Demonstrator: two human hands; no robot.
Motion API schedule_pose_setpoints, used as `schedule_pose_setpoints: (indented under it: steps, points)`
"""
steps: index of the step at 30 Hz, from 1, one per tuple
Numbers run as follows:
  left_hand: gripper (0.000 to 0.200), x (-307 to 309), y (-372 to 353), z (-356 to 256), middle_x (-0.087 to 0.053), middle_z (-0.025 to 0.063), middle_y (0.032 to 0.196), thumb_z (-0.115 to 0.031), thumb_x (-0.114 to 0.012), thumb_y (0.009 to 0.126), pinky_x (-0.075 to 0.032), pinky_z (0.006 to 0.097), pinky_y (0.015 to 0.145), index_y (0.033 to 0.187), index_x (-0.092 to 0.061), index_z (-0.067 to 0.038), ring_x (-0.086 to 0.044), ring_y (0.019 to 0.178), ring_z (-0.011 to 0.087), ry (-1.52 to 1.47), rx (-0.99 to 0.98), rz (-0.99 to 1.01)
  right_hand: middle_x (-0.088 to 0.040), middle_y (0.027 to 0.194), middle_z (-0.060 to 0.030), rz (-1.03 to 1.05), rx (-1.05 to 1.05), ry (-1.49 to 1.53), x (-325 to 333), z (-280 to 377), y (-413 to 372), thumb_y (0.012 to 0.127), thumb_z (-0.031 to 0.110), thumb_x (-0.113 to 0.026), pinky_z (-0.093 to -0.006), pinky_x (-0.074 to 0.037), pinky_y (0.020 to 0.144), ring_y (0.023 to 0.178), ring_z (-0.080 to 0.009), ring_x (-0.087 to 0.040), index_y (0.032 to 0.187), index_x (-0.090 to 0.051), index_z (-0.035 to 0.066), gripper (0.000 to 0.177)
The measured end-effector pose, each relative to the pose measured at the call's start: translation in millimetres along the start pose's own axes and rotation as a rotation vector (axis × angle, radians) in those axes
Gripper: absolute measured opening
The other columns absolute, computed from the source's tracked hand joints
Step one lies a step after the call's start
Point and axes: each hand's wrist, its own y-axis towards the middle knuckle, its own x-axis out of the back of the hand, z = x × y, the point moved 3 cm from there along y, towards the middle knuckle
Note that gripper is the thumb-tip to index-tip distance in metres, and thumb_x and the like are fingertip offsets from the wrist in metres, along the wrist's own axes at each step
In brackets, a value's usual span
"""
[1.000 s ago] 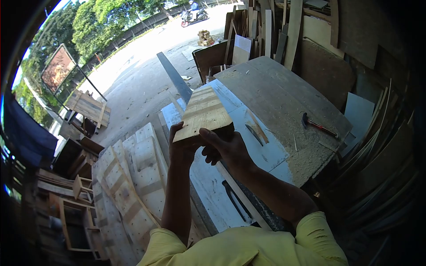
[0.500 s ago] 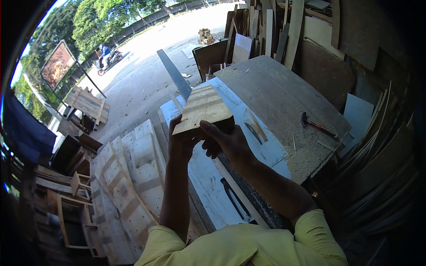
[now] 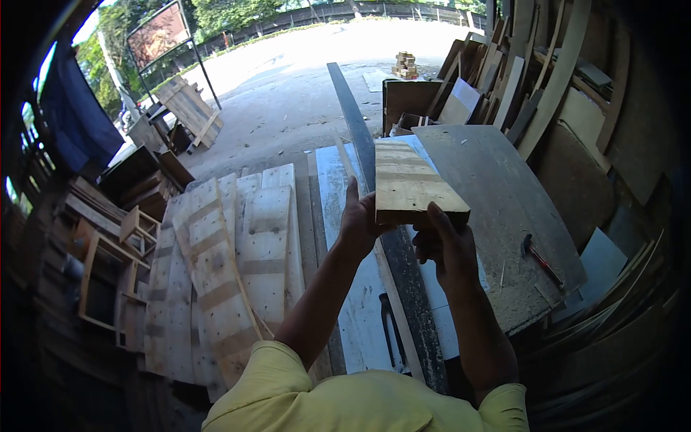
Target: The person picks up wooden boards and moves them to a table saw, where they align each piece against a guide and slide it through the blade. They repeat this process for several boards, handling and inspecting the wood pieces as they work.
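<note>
A short, thick wooden board [image 3: 410,181] with darker bands across its top is raised over the work table. My right hand [image 3: 445,241] grips its near right edge, thumb on the top face and fingers curled below. At the near left edge, my left hand [image 3: 358,222] supports the board, with one digit pointing up beside it; its other fingers are partly hidden underneath. Below the board runs a long dark beam [image 3: 412,299] with a pale strip of wood alongside. A tool with a black handle [image 3: 389,324] lies left of the beam, close to my body.
Banded wooden panels [image 3: 268,245] lie to the left. A hammer [image 3: 540,261] rests on the brown tabletop [image 3: 497,180] among sawdust. Boards [image 3: 551,79] lean along the right side. Small wooden frames [image 3: 108,288] stand at far left, and stacked blocks [image 3: 405,65] sit outside.
The view has swung left, so the scene appears farther right. The board is now more level in view. A digit of my left hand has lifted away from the board's edge.
</note>
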Motion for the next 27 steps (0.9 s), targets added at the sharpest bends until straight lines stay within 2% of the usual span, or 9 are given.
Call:
schedule_pose_setpoints:
  steps: [2,10,15,18,19,22,23,26,27]
  points:
    - [0.090,-5,-3,-1,-0.063,0.0193,0.118,-0.070,-0.009,0.094,-0.046,0.0404,0.091,0.132,-0.049,0.001,-0.061,0.104,0.0261,0.051,-0.001,0.024,-0.065,0.078,-0.0085,-0.032,0.006,-0.007,1,1,1,0.088,0.038,-0.068,-0.0239,-0.049,0.040,0.056,-0.0127,-0.064,0.113,-0.055,-0.001,0.048]
    - [0.090,-2,0,-3,-0.063,0.0194,0.117,-0.070,-0.008,0.094,-0.047,0.0399,0.091,0.131,-0.049,0.001,-0.061,0.106,0.0253,0.062,-0.037,0.031,-0.065,0.076,-0.0087,-0.030,0.016,-0.028,-4,4,3,0.089,0.037,-0.069,-0.0236,-0.049,0.038,0.055,-0.0131,-0.064,0.112,-0.054,-0.001,0.047]
    - [0.090,3,3,3,-0.064,0.0203,0.116,-0.068,-0.007,0.095,-0.045,0.0418,0.099,0.129,-0.050,0.004,-0.061,0.112,0.0275,0.054,-0.040,0.089,-0.065,0.074,-0.0085,-0.103,-0.057,0.006,0,2,0,0.091,0.052,-0.058,-0.0245,-0.048,0.038,0.053,-0.0128,-0.063,0.110,-0.056,-0.001,0.056]
    - [0.092,14,12,29,-0.064,0.0209,0.118,-0.068,-0.006,0.095,-0.042,0.0422,0.104,0.126,-0.053,0.006,-0.061,0.113,0.0284,-0.015,0.031,0.146,-0.065,0.072,-0.0077,-0.137,-0.060,0.065,15,-9,-10,0.092,0.051,-0.053,-0.0253,-0.047,0.037,0.050,-0.0124,-0.062,0.110,-0.057,0.000,0.054]
    - [0.093,21,16,41,-0.063,0.0202,0.121,-0.068,-0.006,0.095,-0.041,0.0421,0.104,0.126,-0.054,0.005,-0.061,0.113,0.0284,-0.025,0.058,0.155,-0.065,0.071,-0.0075,-0.131,-0.107,0.133,25,-17,-15,0.092,0.047,-0.053,-0.0254,-0.046,0.037,0.049,-0.0124,-0.061,0.109,-0.057,0.001,0.049]
    - [0.083,47,33,79,-0.068,0.0135,0.106,-0.070,-0.012,0.095,-0.045,0.0426,0.095,0.107,-0.063,-0.005,-0.064,0.099,0.0249,0.002,0.182,0.151,-0.066,0.071,-0.0097,-0.153,-0.245,0.382,61,-47,-42,0.091,0.040,-0.054,-0.0258,-0.046,0.039,0.047,-0.0142,-0.057,0.110,-0.058,0.001,0.044]
    - [0.078,46,31,84,-0.066,0.0123,0.092,-0.070,-0.019,0.095,-0.049,0.0386,0.079,0.100,-0.061,-0.004,-0.062,0.079,0.0229,-0.048,0.199,0.175,-0.064,0.069,-0.0095,-0.147,-0.269,0.443,70,-52,-53,0.091,0.040,-0.053,-0.0255,-0.045,0.038,0.045,-0.0142,-0.055,0.109,-0.058,0.000,0.044]
    - [0.075,47,39,100,-0.065,0.0127,0.094,-0.067,-0.021,0.096,-0.049,0.0371,0.077,0.104,-0.060,-0.003,-0.063,0.079,0.0230,0.009,0.223,0.169,-0.060,0.064,-0.0085,-0.150,-0.300,0.533,94,-59,-84,0.092,0.040,-0.051,-0.0246,-0.042,0.037,0.042,-0.0135,-0.051,0.106,-0.059,-0.001,0.044]
    - [0.072,45,42,102,-0.064,0.0133,0.101,-0.064,-0.023,0.098,-0.050,0.0390,0.079,0.114,-0.057,-0.003,-0.062,0.081,0.0232,0.002,0.251,0.188,-0.057,0.061,-0.0076,-0.161,-0.296,0.575,99,-59,-94,0.093,0.041,-0.049,-0.0239,-0.040,0.037,0.041,-0.0128,-0.050,0.103,-0.058,-0.001,0.044]
